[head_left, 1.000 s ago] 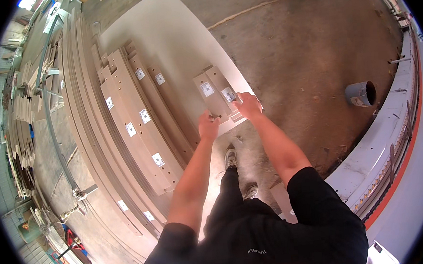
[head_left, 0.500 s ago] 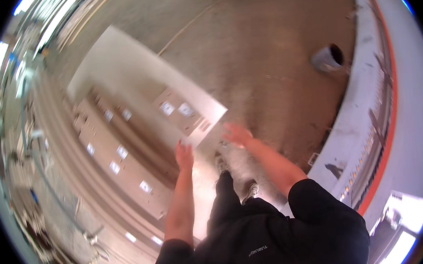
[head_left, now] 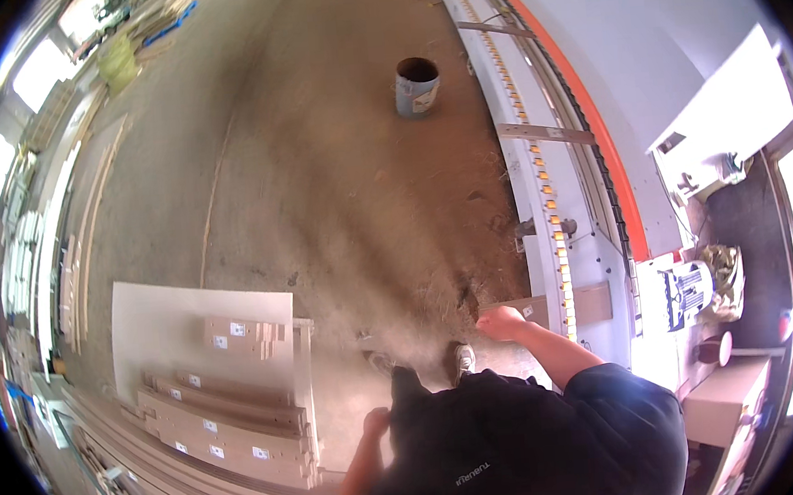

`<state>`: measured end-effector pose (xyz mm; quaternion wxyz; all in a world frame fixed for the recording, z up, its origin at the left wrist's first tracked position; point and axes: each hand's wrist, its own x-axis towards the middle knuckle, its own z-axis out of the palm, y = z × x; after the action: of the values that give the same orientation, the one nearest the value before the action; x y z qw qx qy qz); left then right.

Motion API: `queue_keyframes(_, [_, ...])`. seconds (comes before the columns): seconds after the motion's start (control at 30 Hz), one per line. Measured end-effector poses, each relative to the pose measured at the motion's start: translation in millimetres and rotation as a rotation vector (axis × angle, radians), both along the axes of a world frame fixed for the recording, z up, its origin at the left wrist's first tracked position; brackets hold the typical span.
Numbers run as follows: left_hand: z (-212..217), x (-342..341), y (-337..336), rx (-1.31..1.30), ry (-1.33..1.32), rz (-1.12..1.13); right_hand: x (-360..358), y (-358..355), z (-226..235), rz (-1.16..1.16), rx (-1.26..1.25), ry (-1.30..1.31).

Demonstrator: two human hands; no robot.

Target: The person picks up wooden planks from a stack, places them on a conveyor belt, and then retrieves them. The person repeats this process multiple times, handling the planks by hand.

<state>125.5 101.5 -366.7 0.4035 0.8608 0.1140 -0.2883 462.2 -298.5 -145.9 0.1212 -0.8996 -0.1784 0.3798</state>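
My right hand (head_left: 504, 323) hangs in front of me on the right, its fingers loosely curled and nothing seen in them. Beside and partly behind it, a brown panel (head_left: 592, 303) lies across the long machine bed (head_left: 548, 264); whether the hand touches the panel I cannot tell. Low by my left thigh is my left hand (head_left: 376, 422), small and rounded, with its fingers drawn in and no object showing. To its left stands a stack of brown panels (head_left: 235, 433) with white labels, next to a large pale sheet (head_left: 158, 324).
A grey-blue bucket (head_left: 416, 99) stands on the dusty floor ahead. The machine's orange edge (head_left: 578, 78) runs along the right, near a motor (head_left: 689, 293). Long boards (head_left: 93, 241) lie at the far left. My shoes (head_left: 462, 361) are on the floor between stack and machine.
My view has swung right, away from the panel stack toward the machine. Both hands, earlier stretched out with fingers spread near the stack, are now apart and curled; the left has dropped beside my thigh.
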Motion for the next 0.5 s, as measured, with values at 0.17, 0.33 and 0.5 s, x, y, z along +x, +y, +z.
queue_keyframes(0.17, [55,56,-61,-0.365,0.218,0.631,-15,-72,51,-0.266,0.078,-0.117])
queue_keyframes(0.33, [87,88,-117,-0.352,0.113,0.595,-12,-138,56,-0.429,0.222,-0.297])
queue_keyframes(0.5, [91,79,-153,-0.092,-0.016,0.169,4,-183,68,-0.601,0.400,-0.468])
